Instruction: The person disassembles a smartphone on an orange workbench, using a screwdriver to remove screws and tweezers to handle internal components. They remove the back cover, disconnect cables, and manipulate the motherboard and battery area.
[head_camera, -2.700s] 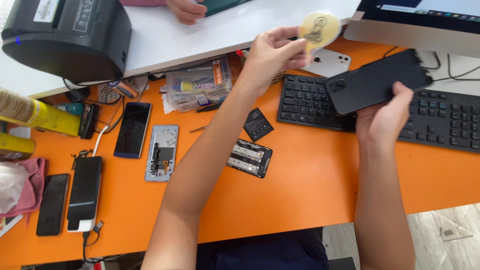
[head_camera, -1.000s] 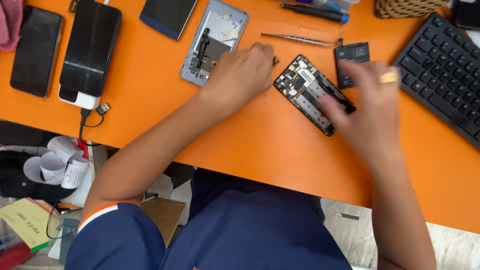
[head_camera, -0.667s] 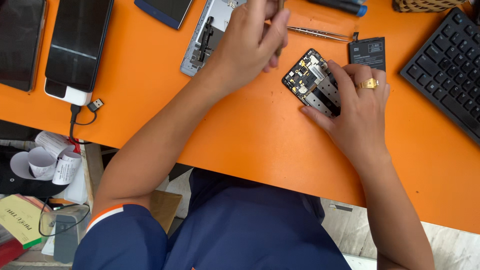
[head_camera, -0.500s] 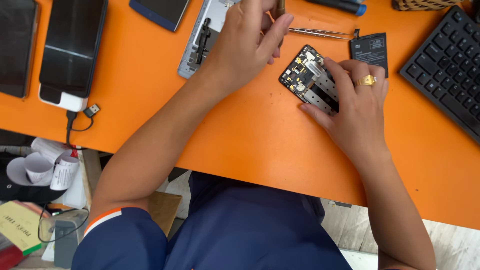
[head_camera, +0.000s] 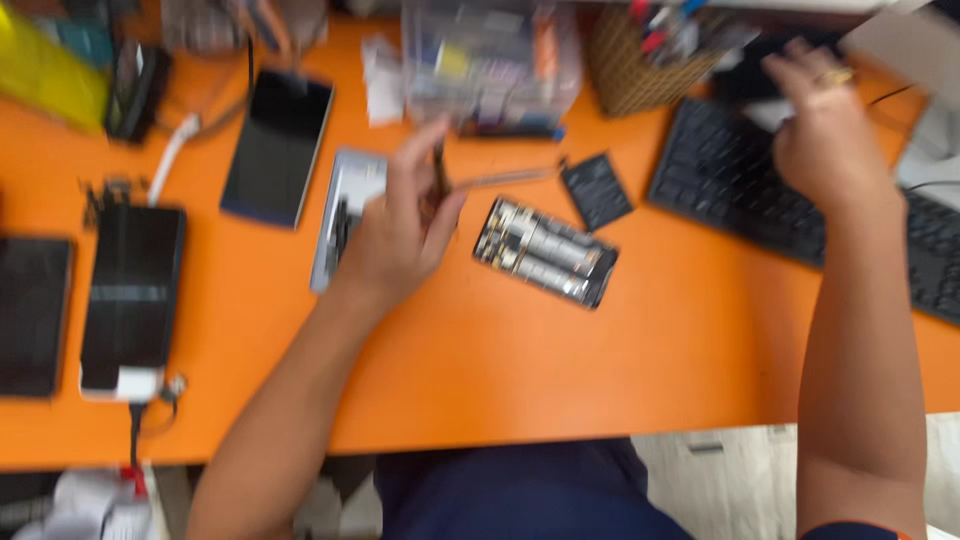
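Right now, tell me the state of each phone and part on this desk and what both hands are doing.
Opened phone: lying flat, back off, insides showing, untouched.
Silver frame: flat, partly under the left hand.
Left hand: pinching a thin tool.
Right hand: raised over the keyboard, grip unclear.
Black phone: screen dark.

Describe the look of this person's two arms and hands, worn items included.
Both forearms are bare, no sleeves over them. The right hand wears a gold-coloured ring on one finger. The left hand shows no ring or watch, though the frame is blurred.

Opened phone (head_camera: 545, 251) lies flat, circuitry up, on orange desk (head_camera: 480, 370)
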